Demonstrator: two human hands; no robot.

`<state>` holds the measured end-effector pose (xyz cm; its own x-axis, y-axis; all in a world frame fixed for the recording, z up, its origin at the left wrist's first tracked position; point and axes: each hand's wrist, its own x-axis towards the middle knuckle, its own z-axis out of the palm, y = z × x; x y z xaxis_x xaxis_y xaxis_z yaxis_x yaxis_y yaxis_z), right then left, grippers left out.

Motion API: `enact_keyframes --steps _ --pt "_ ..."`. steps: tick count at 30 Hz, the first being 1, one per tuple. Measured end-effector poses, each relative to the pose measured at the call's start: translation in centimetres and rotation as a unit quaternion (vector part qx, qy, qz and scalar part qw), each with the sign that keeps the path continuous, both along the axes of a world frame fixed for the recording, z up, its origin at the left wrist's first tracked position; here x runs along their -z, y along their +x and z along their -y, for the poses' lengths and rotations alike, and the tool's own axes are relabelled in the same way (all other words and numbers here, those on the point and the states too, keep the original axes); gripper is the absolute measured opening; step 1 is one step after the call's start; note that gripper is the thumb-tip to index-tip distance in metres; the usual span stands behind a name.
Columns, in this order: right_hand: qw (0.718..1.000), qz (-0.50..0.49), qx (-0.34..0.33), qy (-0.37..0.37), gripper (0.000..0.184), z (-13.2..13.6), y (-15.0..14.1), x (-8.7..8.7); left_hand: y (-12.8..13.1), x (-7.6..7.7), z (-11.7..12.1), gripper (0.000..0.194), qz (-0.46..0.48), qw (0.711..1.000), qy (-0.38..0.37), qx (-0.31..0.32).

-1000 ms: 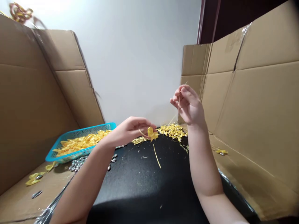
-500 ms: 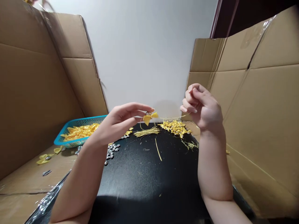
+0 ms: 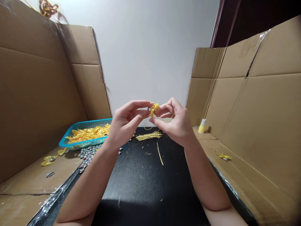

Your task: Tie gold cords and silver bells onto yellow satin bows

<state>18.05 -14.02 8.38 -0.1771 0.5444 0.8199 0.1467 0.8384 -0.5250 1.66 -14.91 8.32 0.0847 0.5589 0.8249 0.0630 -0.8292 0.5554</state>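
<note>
Above the far end of the black table, a small yellow ribbon bow (image 3: pixel 154 110) with a shiny silver bead (image 3: pixel 150 109) is held up between both hands. My left hand (image 3: pixel 128 121) pinches the bead side between thumb and fingers. From the other side, my right hand (image 3: pixel 175 121) closes its thumb and fingers on the bow. A thin yellow cord loop (image 3: pixel 148 128) hangs below them. Beneath lies a bundle of yellow cords (image 3: pixel 149 135), with one loose cord (image 3: pixel 160 153) nearer me.
A blue basket (image 3: pixel 68 138) of yellow bows stands at the left, with many silver beads (image 3: pixel 88 155) beside it. Cardboard walls (image 3: pixel 258 103) rise on both sides. At the right are a white-and-yellow spool (image 3: pixel 202 126) and a beaded bow (image 3: pixel 224 156).
My right hand has come left and down from holding the cord out to the right, and now meets the bow. My left hand has risen slightly, still holding it. The view has shifted a little.
</note>
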Motion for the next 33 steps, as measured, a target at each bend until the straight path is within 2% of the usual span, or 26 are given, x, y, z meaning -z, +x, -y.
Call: enact_keyframes --steps 3,6,9,14,18,23,26,30,33 --pt "0.999 -0.024 0.028 0.008 0.034 0.0 -0.8 0.2 0.2 0.2 0.0 0.016 0.021 0.999 0.028 -0.040" --pt "0.999 -0.035 -0.003 0.001 0.032 0.2 -1.0 0.3 0.3 0.4 -0.1 0.019 0.036 0.998 0.038 -0.034" --pt "1.000 -0.031 0.002 0.005 0.030 0.5 -0.8 0.3 0.3 0.4 -0.3 0.022 0.058 0.997 0.034 -0.024" --pt "0.999 0.017 0.014 -0.049 0.031 0.1 -0.9 0.5 0.2 0.3 -0.6 0.019 0.080 0.995 0.024 -0.045" --pt "0.988 -0.036 -0.084 -0.121 0.040 -1.0 -1.3 0.7 0.1 0.4 -1.0 0.014 0.091 0.995 -0.002 -0.048" --pt "0.959 -0.071 -0.206 -0.180 0.051 -1.5 -0.5 0.2 0.1 0.5 -1.3 0.022 0.094 0.995 -0.008 -0.032" --pt "0.936 -0.075 -0.268 -0.215 0.050 -1.3 0.6 -0.3 0.2 0.5 -1.4 0.022 0.107 0.994 -0.006 -0.034" --pt "0.908 -0.071 -0.323 -0.259 0.048 -1.0 1.4 -0.6 0.4 0.6 -1.5 0.022 0.108 0.994 -0.007 -0.029" --pt "0.896 -0.048 -0.338 -0.285 0.048 -0.8 1.5 -0.7 0.6 0.7 -1.6 0.021 0.099 0.994 -0.005 -0.051"
